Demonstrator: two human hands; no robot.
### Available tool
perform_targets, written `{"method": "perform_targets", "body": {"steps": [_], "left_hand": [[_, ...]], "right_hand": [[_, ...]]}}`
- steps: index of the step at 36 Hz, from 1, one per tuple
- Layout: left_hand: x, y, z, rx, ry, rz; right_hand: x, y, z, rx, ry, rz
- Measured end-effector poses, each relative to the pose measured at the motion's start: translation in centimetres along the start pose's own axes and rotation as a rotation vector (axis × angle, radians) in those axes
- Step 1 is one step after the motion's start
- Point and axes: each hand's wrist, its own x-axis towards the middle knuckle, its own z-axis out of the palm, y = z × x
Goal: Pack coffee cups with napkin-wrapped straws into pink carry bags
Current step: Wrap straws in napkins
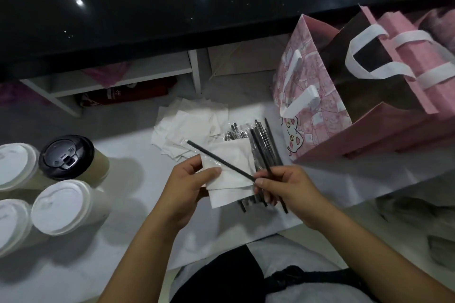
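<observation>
My left hand (189,186) holds a white napkin (231,179) by its left edge, thumb on top. A black wrapped straw (219,160) lies slanted across the napkin, and my right hand (288,187) pinches its lower end while also gripping a second black straw (264,155). Behind the napkin lies a bundle of wrapped black straws (268,140) on the white surface. A pile of loose napkins (192,128) sits beyond it. Several lidded coffee cups stand at the left: one with a black lid (65,156), others with white lids (61,206). Pink carry bags (317,108) stand open at the right.
A black counter (147,7) overhangs the far side, with white shelving (128,76) beneath it. A second pink bag with white handles (403,64) stands behind the first. My lap in dark and grey clothing (246,278) fills the bottom.
</observation>
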Motion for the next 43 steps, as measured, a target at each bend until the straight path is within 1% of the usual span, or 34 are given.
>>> {"method": "perform_targets", "body": {"steps": [3, 7, 10, 16, 18, 21, 24, 27, 31, 33, 37, 41, 42, 43], "left_hand": [[0.1, 0.2, 0.6, -0.018, -0.017, -0.002], [0.2, 0.3, 1.4, -0.071, 0.066, -0.011], [0.4, 0.2, 1.8, -0.086, 0.102, -0.019], [0.1, 0.6, 2.1, -0.076, 0.111, -0.029], [0.0, 0.7, 2.2, -0.057, 0.103, -0.038], [-0.1, 0.9, 2.5, -0.028, 0.075, -0.048], [-0.3, 0.9, 3.0, -0.001, 0.042, -0.031], [-0.4, 1.1, 3.2, -0.020, 0.030, -0.014], [-0.6, 0.9, 3.0, -0.011, 0.025, 0.011], [-0.7, 0.8, 3.1, 0.009, 0.029, 0.014], [-1.0, 0.6, 3.5, 0.060, -0.020, 0.018], [-1.3, 1.0, 3.8, 0.064, -0.070, 0.054], [-1.5, 1.2, 3.7, 0.032, -0.098, 0.059], [-1.8, 1.5, 3.6, -0.019, -0.135, 0.057]], "right_hand": [[0.1, -0.2, 0.2, -0.037, 0.021, 0.026], [0.3, -0.2, -0.2, -0.057, 0.000, 0.051], [0.5, -0.3, -0.7, -0.154, 0.006, 0.049], [0.8, -2.4, -2.0, -0.468, 0.072, -0.076], [0.8, -3.4, -2.2, -0.539, 0.098, -0.129], [1.0, -4.5, -1.2, -0.564, 0.028, -0.219], [1.2, -4.9, 0.5, -0.526, -0.023, -0.286], [1.3, -4.5, 1.3, -0.462, 0.004, -0.323], [1.0, -3.7, 1.1, -0.219, 0.008, -0.283], [0.8, -3.4, 0.7, -0.187, -0.006, -0.259], [0.6, -3.1, -0.1, -0.164, -0.052, -0.190], [0.6, -3.6, -1.1, -0.228, -0.007, -0.120], [0.6, -3.9, -1.4, -0.201, -0.027, -0.090], [0.6, -4.3, -1.7, -0.100, -0.080, -0.035]]}}
